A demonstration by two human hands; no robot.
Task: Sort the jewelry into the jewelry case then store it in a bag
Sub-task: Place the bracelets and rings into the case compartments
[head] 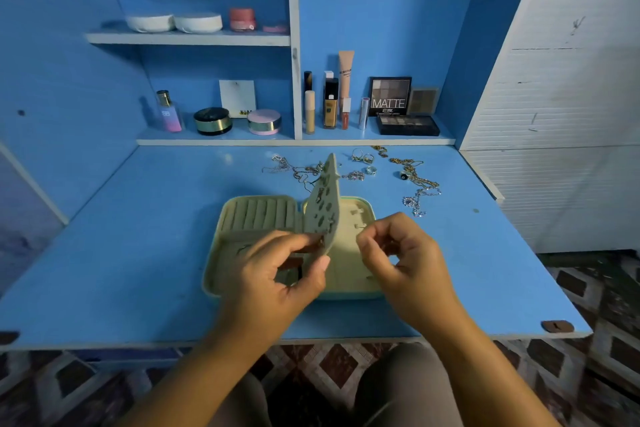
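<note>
A cream jewelry case (258, 215) lies open on the blue desk, its ring rolls on the left half. Its middle earring flap (327, 199) stands upright with several earrings pinned to it. My left hand (277, 274) pinches the flap's lower edge between thumb and fingers. My right hand (405, 253) hovers just right of the flap over the case's right half, fingertips pinched together; whether something small is in them I cannot tell. Loose silver chains (294, 170), rings (365, 163) and gold necklaces (415, 180) lie on the desk behind the case.
Cosmetics stand on the back shelf: a perfume bottle (168, 111), round jars (212, 120), foundation tubes (330, 102) and eyeshadow palettes (407, 124). White compacts (173, 22) sit on the upper shelf. The desk's front edge (311, 340) is near my knees. A white cabinet (561, 80) stands at the right.
</note>
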